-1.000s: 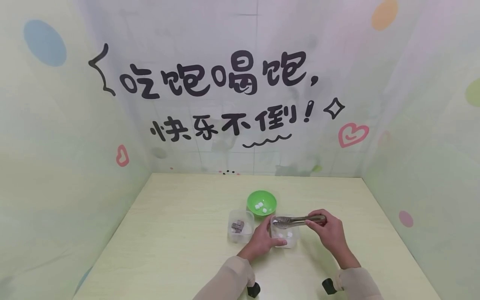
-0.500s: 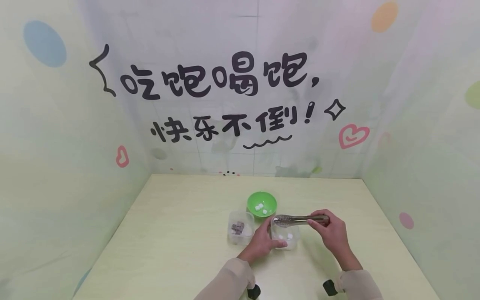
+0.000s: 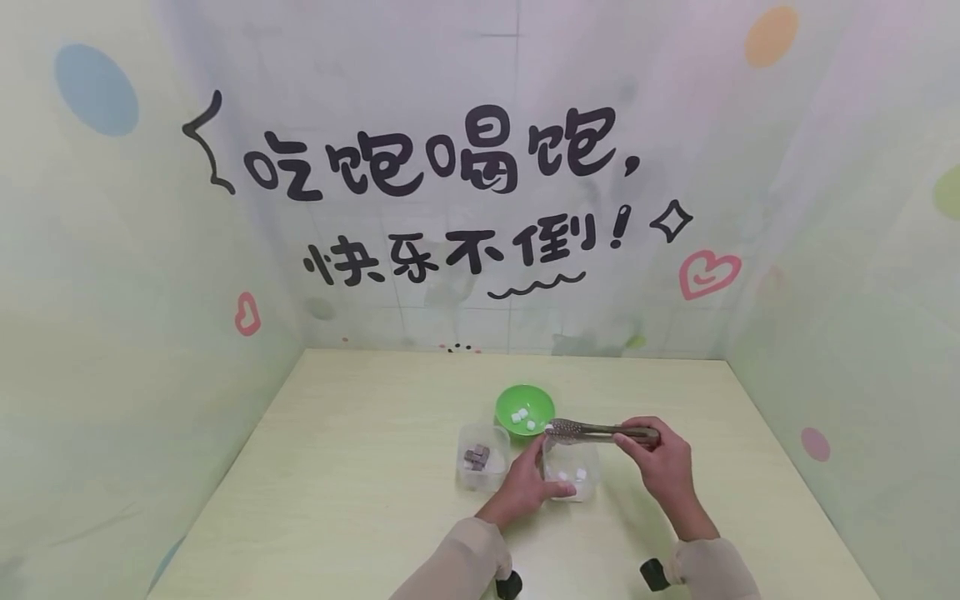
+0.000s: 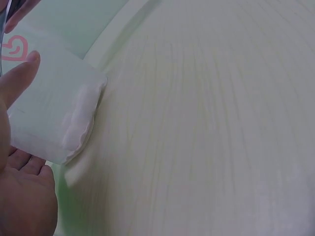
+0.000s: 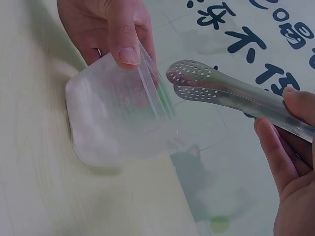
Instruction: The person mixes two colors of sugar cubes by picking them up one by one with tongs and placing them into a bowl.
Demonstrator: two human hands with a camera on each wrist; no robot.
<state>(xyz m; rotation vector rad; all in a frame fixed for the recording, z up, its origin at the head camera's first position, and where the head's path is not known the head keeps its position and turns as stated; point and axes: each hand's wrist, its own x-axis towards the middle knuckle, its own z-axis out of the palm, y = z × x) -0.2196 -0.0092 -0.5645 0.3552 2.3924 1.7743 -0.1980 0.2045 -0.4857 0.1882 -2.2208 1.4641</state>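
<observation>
My left hand (image 3: 525,482) holds a clear plastic container (image 3: 591,487), thumb along its near wall and fingers on the far side. Inside lie a few small white cubes (image 3: 581,473). In the right wrist view its thumb presses the container's wall (image 5: 98,118) near the rim. My right hand (image 3: 663,462) grips metal tongs (image 3: 592,432) with perforated tips. Those tips hover above the container's far edge, beside a green bowl (image 3: 501,414); a bit of white shows at their end. White cubes (image 3: 520,415) sit in the bowl.
Left of my left hand stands another clear container (image 3: 463,477) with dark brown cubes (image 3: 476,455) in it. All of it stands on a pale wooden table (image 3: 337,467), with a printed wall (image 3: 420,325) behind.
The tongs have risen from over the container and shifted away from me, their tips now near the green bowl's edge. My left hand keeps its hold on the container.
</observation>
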